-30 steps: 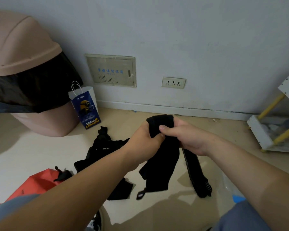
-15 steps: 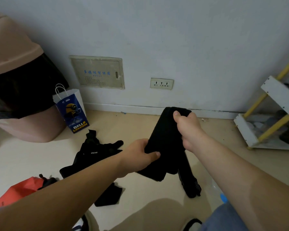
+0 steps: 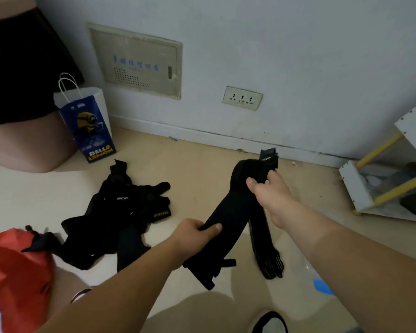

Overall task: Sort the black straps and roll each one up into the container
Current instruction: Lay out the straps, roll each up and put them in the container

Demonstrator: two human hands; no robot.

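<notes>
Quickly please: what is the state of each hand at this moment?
Left hand: closed, holding the lower part of the black strap.
Right hand: closed, holding the same strap at its folded upper end.

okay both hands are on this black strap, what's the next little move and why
Probably start rolling from the far end: the right hand pinches the folded top of the black strap, the left hand grips mid-length, and the rest hangs unrolled.

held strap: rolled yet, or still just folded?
Folded, not rolled. The black strap is doubled over at the top in the right hand, with the left hand gripping lower down; its ends hang loose.
</notes>
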